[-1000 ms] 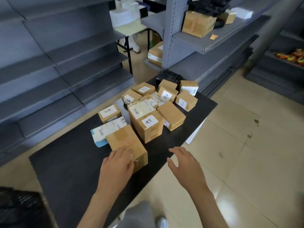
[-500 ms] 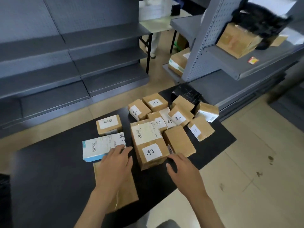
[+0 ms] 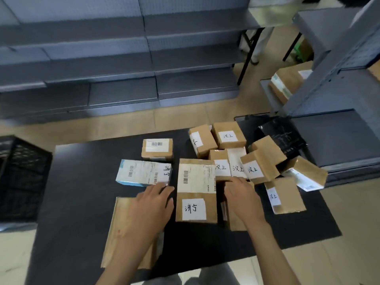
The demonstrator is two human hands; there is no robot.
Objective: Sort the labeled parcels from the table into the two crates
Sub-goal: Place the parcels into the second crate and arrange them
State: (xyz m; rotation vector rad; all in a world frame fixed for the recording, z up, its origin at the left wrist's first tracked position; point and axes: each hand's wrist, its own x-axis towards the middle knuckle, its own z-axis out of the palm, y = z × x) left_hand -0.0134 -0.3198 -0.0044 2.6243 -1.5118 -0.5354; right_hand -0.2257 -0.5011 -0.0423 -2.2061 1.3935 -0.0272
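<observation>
Several brown cardboard parcels with white handwritten labels lie on a black table (image 3: pixel 82 192). A tall central parcel (image 3: pixel 196 190) stands between my hands. My left hand (image 3: pixel 153 206) lies with straight fingers over a flat brown parcel (image 3: pixel 117 229), its fingertips near a white and blue parcel (image 3: pixel 144 172). My right hand (image 3: pixel 240 196) rests on a brown parcel (image 3: pixel 236 223) right of the central one, fingers bent toward the central parcel's side. A black crate (image 3: pixel 22 177) sits left of the table.
Grey metal shelving (image 3: pixel 123 58) runs behind the table. A second shelf unit (image 3: pixel 333 68) at the right holds a taped carton (image 3: pixel 287 83). A black bag (image 3: pixel 281 136) lies at the table's far right corner. Tiled floor surrounds the table.
The camera has swung left and down, bringing the crate into view. Both hands have moved forward: the left toward the white and blue parcel, the right onto the parcel beside the central one.
</observation>
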